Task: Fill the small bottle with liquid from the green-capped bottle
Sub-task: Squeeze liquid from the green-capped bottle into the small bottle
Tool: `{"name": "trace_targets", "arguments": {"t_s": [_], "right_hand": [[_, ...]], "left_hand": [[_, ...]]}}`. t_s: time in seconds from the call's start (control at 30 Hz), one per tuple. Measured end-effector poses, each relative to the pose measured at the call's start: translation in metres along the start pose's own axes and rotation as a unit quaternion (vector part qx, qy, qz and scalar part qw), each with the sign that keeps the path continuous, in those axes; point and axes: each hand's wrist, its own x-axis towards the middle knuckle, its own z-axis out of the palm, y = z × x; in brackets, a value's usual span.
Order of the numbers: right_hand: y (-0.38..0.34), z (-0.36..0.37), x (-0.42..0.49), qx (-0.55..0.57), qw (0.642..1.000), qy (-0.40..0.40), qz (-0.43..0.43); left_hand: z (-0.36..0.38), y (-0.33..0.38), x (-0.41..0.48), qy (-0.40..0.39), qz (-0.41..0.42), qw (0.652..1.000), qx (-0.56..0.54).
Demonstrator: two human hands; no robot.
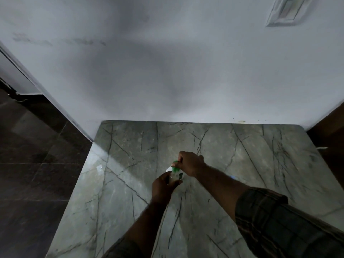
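The bottle [175, 174] stands mid-worktop [242, 164], left hand [162, 187] before it, right hand [191, 162] behind; the wall [167, 62] lies beyond.

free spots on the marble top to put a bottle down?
Plenty. Marble top is bare from the hands back to the wall, and along its left edge by the dark floor. Crowded only mid-table: left hand and right hand on the green-capped bottle.

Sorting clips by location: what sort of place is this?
Probably a home interior: a marble-look table stands against a plain white wall, with a wall switch above and dark floor tiles beside it.
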Motion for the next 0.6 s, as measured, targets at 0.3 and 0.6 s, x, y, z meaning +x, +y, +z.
{"name": "trace_targets", "arguments": {"t_s": [0.3, 0.6], "right_hand": [[0.02, -0.001, -0.024, 0.146, 0.982, 0.105, 0.05], [0.104, 0.004, -0.119, 0.231, 0.914, 0.286, 0.174]], "left_hand": [[-0.001, 0.002, -0.013, -0.002, 0.007, 1.0, -0.017], [-0.002, 0.0, -0.018, 0.0, 0.012, 0.999, -0.04]]}}
